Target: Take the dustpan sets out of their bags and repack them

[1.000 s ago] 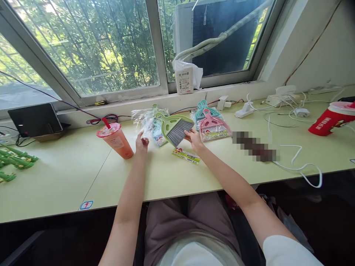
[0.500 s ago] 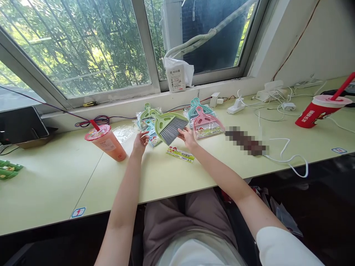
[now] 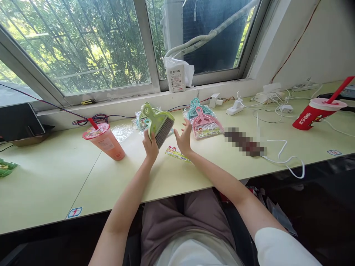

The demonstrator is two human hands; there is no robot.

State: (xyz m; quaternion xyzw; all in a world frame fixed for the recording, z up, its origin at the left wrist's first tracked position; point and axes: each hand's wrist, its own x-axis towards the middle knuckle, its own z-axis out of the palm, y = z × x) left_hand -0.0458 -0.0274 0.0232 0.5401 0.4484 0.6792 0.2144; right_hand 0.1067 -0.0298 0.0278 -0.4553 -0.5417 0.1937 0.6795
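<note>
In the head view, the left hand (image 3: 150, 145) is closed around the green brush set (image 3: 157, 122), a small green dustpan with a grey-bristled brush in it. The hand holds it up above the table (image 3: 50, 177), tilted, with the bristles pointing down to the right. The right hand (image 3: 183, 139) is just to the right of the green brush set, open with the fingers spread, and holds nothing; it does not touch the set.

Below the green brush set, between the two hands, a printed card label (image 3: 177, 154) lies flat on the table. Behind the set lies a clear plastic bag (image 3: 124, 130) and another packed set, mostly hidden. To the right of the green brush set, past the right hand, lie a pink brush set (image 3: 206, 125) and a teal brush set (image 3: 197, 105), the pink one partly over the teal one. To the left of the green brush set stands an orange drink cup (image 3: 107, 142) with a red straw. Far to the right stands a red cup (image 3: 312, 114), with white cables (image 3: 285, 160) between.
</note>
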